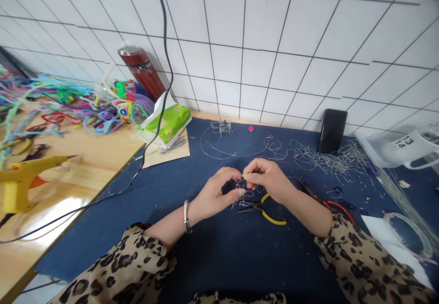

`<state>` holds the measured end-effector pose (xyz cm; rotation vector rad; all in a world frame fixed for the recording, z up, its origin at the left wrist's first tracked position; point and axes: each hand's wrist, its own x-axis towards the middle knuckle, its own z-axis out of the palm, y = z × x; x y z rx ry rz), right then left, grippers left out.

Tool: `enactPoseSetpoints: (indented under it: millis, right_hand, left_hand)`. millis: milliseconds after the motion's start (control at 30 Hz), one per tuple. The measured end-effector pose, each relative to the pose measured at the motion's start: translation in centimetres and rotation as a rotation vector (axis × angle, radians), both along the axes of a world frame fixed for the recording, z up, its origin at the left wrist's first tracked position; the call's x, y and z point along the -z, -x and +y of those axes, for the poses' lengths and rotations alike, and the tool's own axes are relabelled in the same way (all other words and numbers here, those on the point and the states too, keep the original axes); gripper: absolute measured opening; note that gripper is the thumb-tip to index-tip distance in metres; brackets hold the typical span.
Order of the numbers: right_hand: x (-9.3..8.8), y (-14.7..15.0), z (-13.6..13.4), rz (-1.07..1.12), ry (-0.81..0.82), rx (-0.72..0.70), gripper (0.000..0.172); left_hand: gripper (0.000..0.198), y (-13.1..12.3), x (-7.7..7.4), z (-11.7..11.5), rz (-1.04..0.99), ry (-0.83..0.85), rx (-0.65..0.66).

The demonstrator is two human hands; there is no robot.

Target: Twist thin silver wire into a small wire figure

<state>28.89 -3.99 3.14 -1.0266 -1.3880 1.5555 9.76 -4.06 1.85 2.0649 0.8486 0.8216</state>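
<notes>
Over the dark blue mat, my left hand (219, 187) is closed around a small bent-wire piece (239, 185), thumb below and fingers above. At the top of that piece, my right hand (265, 176) pinches with thumb and forefinger; what exactly lies between the fingertips is too small to make out. Just below the hands rest yellow-handled pliers (274, 221), their jaws pointing left. Beyond them stands another small wire frame (224, 126), near a pink round bead or button (251, 129) and loose curls of wire (272, 146).
Red-handled pliers (338, 208) lie by my right forearm. A wire heap (329, 157), a black phone (332, 131) and a white mug (416, 146) are at right. Left are a tissue pack (168, 123), flask (144, 73), glue gun (25, 180) and a hanging black cable (166, 34).
</notes>
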Motion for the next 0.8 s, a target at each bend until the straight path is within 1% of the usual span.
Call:
enactPoseSetpoints:
  millis: [67,167,267,333,433,467,533,600,733,800]
  right_hand:
    - [-0.3,0.3,-0.4,-0.021,0.01,-0.004,0.011]
    - [-0.6,0.6,-0.8,-0.058,0.016,-0.02,0.01]
    - [-0.7,0.9,-1.2,-0.12,-0.023,-0.013,0.007]
    - [-0.8,1.0,-1.5,-0.202,-0.109,0.023,0.004]
    - [-1.1,1.3,-2.1,-0.325,-0.346,0.101,0.004]
    - [-1.3,1.4,-2.4,-0.339,-0.433,0.111,0.006]
    - [-1.8,1.5,-3.0,-0.342,-0.565,0.082,0.008]
    - [-2.2,1.7,-3.6,-0.345,-0.635,0.052,0.009]
    - [-3.1,2.0,-4.7,-0.383,-0.697,-0.026,0.014]
    - [-3.3,2.1,-4.9,-0.411,-0.715,-0.047,0.015]
  left_hand:
    - [0.018,0.0,0.0,-0.2,-0.008,0.023,0.014]
    - [0.012,-0.1,0.2,-0.2,-0.027,0.062,-0.005]
    - [0.01,-0.3,0.5,-0.1,-0.048,0.085,-0.022]
    - [0.009,-0.3,0.5,-0.1,-0.06,0.084,-0.012]
    - [0.007,-0.2,0.5,-0.1,-0.074,0.061,0.024]
    - [0.006,-0.2,0.4,-0.1,-0.074,0.047,0.042]
    - [0.005,-0.2,0.4,-0.2,-0.063,0.03,0.077]
    - [0.005,-0.3,0.5,-0.4,-0.058,0.012,0.09]
    - [0.002,-0.4,0.9,-0.8,-0.035,-0.019,0.12]
    - [0.008,-0.4,1.0,-1.1,-0.021,-0.04,0.103]
